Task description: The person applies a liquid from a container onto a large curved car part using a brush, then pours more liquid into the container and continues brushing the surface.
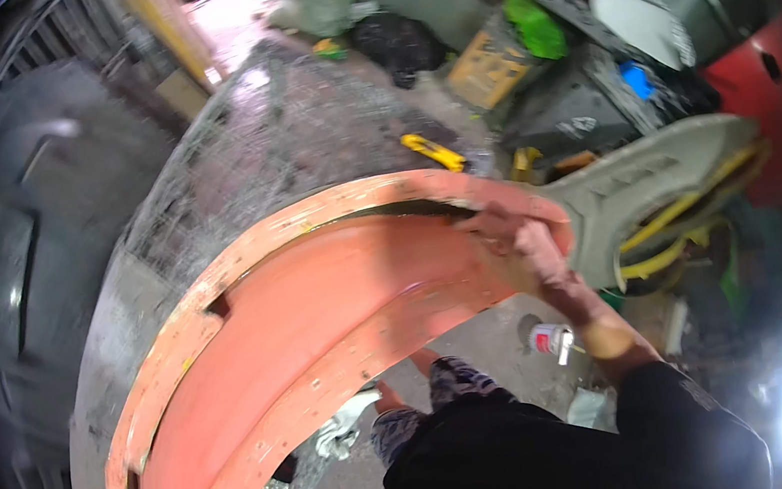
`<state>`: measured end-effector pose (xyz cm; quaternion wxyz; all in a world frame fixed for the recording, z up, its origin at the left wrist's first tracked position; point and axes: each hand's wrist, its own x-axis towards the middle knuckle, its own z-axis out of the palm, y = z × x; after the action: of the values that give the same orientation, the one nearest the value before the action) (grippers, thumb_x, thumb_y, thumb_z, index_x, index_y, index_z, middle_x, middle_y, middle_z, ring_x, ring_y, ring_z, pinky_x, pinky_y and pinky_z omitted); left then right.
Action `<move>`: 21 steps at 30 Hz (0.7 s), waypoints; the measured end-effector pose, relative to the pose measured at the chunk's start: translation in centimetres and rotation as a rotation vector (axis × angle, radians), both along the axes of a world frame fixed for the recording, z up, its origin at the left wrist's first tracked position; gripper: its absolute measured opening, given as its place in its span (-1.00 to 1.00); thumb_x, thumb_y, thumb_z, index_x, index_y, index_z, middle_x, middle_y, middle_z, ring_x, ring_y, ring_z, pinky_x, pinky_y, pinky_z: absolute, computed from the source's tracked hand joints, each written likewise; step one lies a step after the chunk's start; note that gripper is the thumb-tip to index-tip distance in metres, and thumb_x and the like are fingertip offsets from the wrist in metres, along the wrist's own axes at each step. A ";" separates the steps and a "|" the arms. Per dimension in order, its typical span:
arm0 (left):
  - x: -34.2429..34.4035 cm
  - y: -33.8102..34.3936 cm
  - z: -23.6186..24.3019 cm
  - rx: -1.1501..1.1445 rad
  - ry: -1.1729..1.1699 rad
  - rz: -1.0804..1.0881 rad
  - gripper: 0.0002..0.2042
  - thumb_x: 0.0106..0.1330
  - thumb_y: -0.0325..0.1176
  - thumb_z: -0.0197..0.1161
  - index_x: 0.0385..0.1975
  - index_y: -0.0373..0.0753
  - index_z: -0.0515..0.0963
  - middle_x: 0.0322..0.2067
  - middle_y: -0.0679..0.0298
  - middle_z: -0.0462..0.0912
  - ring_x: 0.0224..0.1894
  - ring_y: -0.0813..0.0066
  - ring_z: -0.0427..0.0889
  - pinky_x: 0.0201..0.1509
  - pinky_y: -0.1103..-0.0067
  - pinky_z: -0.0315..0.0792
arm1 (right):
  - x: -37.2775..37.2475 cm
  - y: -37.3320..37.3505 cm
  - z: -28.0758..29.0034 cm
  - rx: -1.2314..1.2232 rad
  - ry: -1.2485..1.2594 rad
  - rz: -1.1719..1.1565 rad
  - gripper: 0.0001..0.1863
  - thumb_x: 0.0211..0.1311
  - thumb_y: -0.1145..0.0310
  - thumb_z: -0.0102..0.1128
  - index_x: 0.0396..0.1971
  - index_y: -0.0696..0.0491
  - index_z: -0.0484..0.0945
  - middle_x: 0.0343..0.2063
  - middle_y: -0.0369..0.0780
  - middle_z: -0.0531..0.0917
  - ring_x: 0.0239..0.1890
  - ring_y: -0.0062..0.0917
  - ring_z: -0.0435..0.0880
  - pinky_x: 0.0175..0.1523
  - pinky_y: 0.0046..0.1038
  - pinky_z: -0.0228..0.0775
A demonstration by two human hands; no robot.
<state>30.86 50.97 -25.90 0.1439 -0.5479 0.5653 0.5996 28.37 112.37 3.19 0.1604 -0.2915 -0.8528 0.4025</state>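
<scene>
A long, curved orange piece (pixel 306 287), shaped like a shallow trough with a raised rim, spans the middle of the view and rests partly on a scuffed grey table (pixel 313 125). My right hand (pixel 522 240) reaches to its right end, over the inner side near the rim. Motion blur and the hand's own angle hide the fingers, so whether they grip the rim cannot be made out. My left hand does not show. A yellow utility knife (pixel 435 152) lies on the table just beyond the orange rim.
Right of the orange piece is a grey moulded panel (pixel 674 177) with yellow edging. A white and red can (pixel 552 340) stands on the floor. Dark moulded panels (pixel 56 234) lean at left. Behind the table are a black bag (pixel 396 41) and a cardboard box (pixel 489 68).
</scene>
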 end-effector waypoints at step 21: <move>5.4 -0.3 -2.4 -0.064 0.088 0.311 -0.34 -0.14 0.29 0.36 -0.24 -0.15 0.40 -0.57 0.32 0.48 -0.69 0.53 0.37 -0.66 0.63 0.21 | 26.4 18.3 -2.2 0.627 0.137 -0.637 -0.66 0.35 0.34 -0.11 -0.10 0.29 0.49 -0.15 -0.07 0.60 -0.12 -0.37 0.54 0.01 -0.45 0.31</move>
<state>36.30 50.71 -28.28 0.0069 -0.6065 0.4981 0.6197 54.81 130.62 0.97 0.4131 -0.4492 -0.7887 0.0737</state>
